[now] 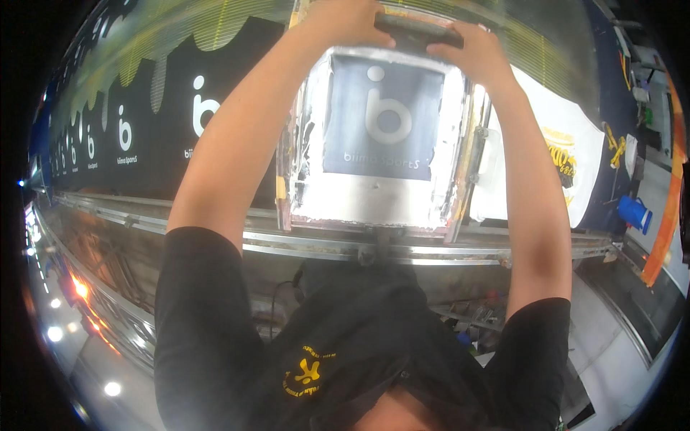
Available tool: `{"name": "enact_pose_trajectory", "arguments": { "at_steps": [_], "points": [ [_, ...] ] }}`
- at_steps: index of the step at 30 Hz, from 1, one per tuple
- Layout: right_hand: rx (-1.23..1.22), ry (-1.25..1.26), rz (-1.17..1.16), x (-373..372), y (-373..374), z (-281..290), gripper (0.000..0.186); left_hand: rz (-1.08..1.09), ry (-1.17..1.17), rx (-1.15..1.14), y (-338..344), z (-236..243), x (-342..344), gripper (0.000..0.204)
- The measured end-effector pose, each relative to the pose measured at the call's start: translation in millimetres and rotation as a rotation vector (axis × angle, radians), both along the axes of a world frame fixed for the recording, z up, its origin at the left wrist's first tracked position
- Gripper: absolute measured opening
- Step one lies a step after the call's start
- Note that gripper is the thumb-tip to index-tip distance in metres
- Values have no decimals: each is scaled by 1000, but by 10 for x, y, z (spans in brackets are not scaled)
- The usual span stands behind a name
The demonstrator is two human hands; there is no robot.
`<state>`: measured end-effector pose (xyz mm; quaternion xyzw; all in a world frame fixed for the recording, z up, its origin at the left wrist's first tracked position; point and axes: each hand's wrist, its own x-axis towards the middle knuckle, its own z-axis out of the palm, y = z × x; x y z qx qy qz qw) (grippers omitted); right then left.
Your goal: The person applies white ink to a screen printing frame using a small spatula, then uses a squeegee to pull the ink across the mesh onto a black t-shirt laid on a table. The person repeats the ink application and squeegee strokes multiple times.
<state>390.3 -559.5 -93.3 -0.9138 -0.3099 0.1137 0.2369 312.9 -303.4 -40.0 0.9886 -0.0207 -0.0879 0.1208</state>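
Observation:
At the top of the head view my left hand (356, 21) and my right hand (471, 50) grip either end of a dark bar (411, 32), which lies across the far end of a printing screen (379, 202). My left fingertips are partly hidden. The screen has a metal frame, white smeared edges and a grey-blue middle showing a pale logo. Dark shirt-shaped fabric pieces (169, 136) with white prints lie in a row to the left. A white piece (496, 179) with a yellow print lies to the right, partly behind my right forearm.
A metal rail (316, 244) runs along the near edge of the long printing table. At the far right are a blue container (632, 213), an orange strip (661, 244) and small yellow items (617, 147). Lights glow along the lower left.

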Motion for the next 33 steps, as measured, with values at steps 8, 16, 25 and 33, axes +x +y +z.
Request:
{"name": "enact_pose_trajectory", "arguments": {
  "at_steps": [8,16,25,33],
  "points": [
    [65,-43,-19,88,153,-182,39,-44,-126,92,103,-443,122,54],
    [234,-150,141,-1779,-791,-326,39,-35,-154,51,-783,-509,-1908,40],
    [293,-129,136,-3150,-1658,215,34,-44,-158,-69,-1612,51,-3269,39],
    [-117,414,101,-2708,-1481,176,57,28,446,-148,-1455,-46,-2696,66]
  ]
}}
